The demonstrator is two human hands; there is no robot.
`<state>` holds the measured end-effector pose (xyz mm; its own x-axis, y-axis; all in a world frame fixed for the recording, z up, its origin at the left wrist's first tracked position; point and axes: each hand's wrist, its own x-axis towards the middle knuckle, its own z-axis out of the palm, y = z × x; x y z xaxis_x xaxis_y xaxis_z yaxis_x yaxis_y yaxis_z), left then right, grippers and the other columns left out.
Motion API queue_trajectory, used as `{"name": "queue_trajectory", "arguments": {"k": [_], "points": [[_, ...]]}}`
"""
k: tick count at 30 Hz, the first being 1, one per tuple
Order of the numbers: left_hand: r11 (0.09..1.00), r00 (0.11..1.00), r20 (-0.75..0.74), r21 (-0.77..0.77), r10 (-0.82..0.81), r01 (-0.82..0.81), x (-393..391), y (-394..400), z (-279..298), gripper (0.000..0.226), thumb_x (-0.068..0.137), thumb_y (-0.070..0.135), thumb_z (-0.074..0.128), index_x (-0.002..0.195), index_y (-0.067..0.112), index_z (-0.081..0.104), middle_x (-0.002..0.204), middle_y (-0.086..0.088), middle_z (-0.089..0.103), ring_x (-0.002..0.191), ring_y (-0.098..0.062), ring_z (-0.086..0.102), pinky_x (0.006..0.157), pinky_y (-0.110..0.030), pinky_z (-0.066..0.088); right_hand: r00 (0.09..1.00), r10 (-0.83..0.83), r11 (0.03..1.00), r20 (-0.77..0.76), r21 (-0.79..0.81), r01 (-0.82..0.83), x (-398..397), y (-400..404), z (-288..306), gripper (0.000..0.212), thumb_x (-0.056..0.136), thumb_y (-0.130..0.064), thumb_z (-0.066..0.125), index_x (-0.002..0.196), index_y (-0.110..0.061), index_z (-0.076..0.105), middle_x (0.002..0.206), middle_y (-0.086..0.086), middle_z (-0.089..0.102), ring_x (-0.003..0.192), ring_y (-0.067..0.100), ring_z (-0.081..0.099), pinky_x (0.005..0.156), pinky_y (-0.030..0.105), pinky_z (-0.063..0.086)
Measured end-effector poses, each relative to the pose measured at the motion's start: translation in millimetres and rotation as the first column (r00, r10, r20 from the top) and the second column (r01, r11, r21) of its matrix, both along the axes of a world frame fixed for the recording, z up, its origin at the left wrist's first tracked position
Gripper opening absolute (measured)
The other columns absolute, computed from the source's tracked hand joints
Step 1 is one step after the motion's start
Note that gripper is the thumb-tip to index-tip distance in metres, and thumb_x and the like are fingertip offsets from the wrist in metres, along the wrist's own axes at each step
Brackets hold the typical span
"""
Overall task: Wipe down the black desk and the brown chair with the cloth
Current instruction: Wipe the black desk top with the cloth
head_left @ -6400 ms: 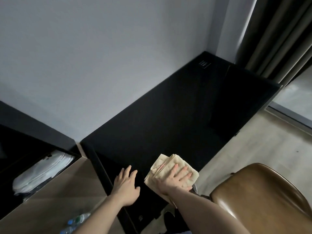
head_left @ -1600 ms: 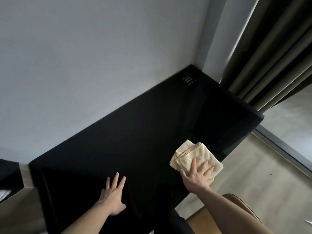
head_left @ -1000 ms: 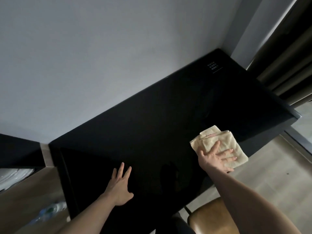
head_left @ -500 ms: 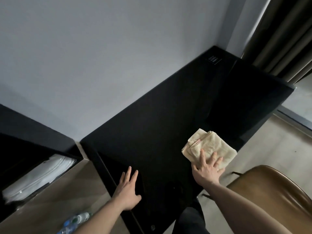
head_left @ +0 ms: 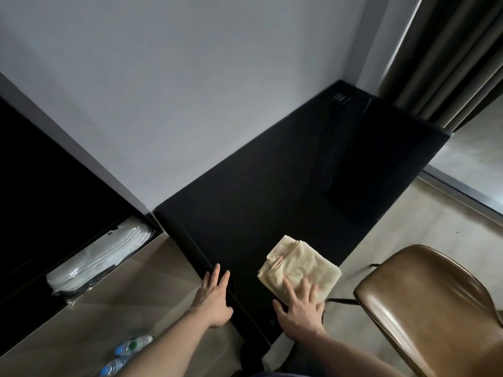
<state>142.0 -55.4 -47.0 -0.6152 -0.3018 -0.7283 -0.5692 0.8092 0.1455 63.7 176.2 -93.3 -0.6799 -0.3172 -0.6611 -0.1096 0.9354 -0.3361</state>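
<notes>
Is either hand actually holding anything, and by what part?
Nothing gripped. The right hand presses flat on the cloth's near edge; the left hand rests on the desk.

white folded towels [head_left: 100,255] in dark shelf opening, left | two plastic bottles [head_left: 126,355] on floor, bottom left | grey-brown curtain [head_left: 446,58] top right | pale wall [head_left: 190,91] behind

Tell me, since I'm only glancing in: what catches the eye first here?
The pale folded cloth stands out against the black desk, pressed flat under the right hand near the front edge. The left hand rests flat on the desk's left end. A glossy brown chair sits at lower right.
</notes>
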Motion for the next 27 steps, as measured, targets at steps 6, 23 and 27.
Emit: {"name": "queue_trajectory", "arguments": {"k": [6,23,27], "points": [[1.000,1.000,-0.028,0.030,0.010,-0.009,-17.7,7.5,4.9,0.096,0.098,0.024,0.060,0.169,0.028,-0.006,0.172,0.002,-0.030,0.162,-0.029,-0.014,0.131,-0.042,0.016,0.879,-0.475,0.880,0.036,0.015,0.475,-11.4,-18.2,12.0,0.099,0.096,-0.075,0.045,0.166,-0.035,-0.014,0.171,0.019,-0.018,0.156,0.047,0.003,0.127,0.059,0.020],[0.987,0.986,-0.050,0.031,0.157,-0.155,-121.5,32.2,9.3,0.091,0.097,0.020,0.057,0.169,0.030,0.002,0.173,0.008,-0.026,0.162,-0.023,-0.016,0.129,-0.041,0.023,0.420,-0.863,0.468,0.280,0.131,0.874,-152.8,-46.7,-9.6,0.156,0.046,-0.086,0.075,0.153,-0.053,-0.033,0.141,0.011,-0.068,0.155,0.055,0.009,0.121,0.070,0.028],[0.966,0.967,-0.046,0.071,0.251,-0.247,-148.5,51.4,13.3,0.090,0.098,0.016,0.057,0.169,0.031,0.004,0.173,0.009,-0.024,0.162,-0.022,-0.016,0.127,-0.041,0.023,0.422,-0.864,0.481,0.274,0.202,0.853,-203.0,-28.6,7.1,0.147,0.064,-0.085,0.074,0.159,-0.043,-0.030,0.154,0.015,-0.055,0.156,0.052,0.001,0.124,0.064,0.019]]}}
